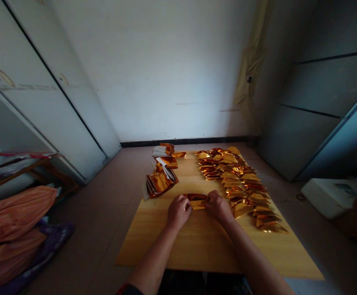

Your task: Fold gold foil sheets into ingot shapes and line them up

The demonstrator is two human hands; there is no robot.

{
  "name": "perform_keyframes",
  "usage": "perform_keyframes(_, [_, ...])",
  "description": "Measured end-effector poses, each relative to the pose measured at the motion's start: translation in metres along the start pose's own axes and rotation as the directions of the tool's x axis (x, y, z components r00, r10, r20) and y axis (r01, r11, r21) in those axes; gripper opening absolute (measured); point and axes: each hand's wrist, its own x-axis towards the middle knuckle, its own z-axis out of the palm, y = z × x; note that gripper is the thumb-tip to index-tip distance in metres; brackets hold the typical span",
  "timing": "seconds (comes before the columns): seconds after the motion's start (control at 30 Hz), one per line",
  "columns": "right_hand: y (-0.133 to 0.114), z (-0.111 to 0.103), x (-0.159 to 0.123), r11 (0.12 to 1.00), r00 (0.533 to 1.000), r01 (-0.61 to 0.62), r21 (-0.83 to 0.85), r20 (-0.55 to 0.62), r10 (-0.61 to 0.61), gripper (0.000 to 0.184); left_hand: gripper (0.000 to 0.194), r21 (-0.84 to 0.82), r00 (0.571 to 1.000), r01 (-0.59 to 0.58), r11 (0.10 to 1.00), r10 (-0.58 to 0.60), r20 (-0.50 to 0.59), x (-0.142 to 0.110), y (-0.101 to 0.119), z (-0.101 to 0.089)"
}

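Between my hands, low over the wooden board (178, 241), is a shiny gold foil sheet (198, 203), partly folded along its length. My left hand (178, 211) pinches its left end with fingers closed. At the right end, my right hand (217, 205) grips it the same way. To the left lie stacks of gold foil sheets (160, 183), some with white undersides showing. Right of my hands, rows of folded gold foil pieces (236, 180) overlap down the board's right side.
A white wall (172, 82) with a dark skirting strip rises behind the board. Pale cabinets (52, 82) stand on the left, above orange bags (15, 217). On the right are a grey fridge-like cabinet (313, 98) and a white box (326, 196) on the floor.
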Motion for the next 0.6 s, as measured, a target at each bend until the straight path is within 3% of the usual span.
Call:
perform_keyframes(0.1, [0.001,0.003,0.003,1.000,0.996,0.021,-0.002,-0.083,-0.021,0.026,0.007,-0.007,1.000,0.000,1.000,0.000,-0.023,-0.001,0.000,0.001])
perform_keyframes(0.23, [0.001,0.007,0.010,0.986,0.977,0.168,-0.014,-0.129,-0.168,0.042,0.012,-0.019,0.998,0.008,1.000,-0.009,-0.061,-0.002,-0.003,0.004])
perform_keyframes(0.33, [0.000,0.008,0.012,0.973,0.968,0.229,-0.040,-0.098,-0.232,0.034,0.023,-0.037,0.993,0.015,0.999,-0.019,-0.114,-0.003,-0.004,0.007])
perform_keyframes(0.5, [-0.001,0.006,0.010,0.975,0.970,0.212,-0.072,-0.104,-0.219,0.019,0.057,-0.080,0.984,-0.018,0.997,0.003,-0.179,-0.003,-0.004,0.008])
perform_keyframes(0.6, [0.000,0.003,0.006,0.971,0.965,0.222,-0.086,-0.126,-0.232,0.018,0.062,-0.097,0.984,-0.036,0.995,0.019,-0.179,-0.003,-0.002,0.006])
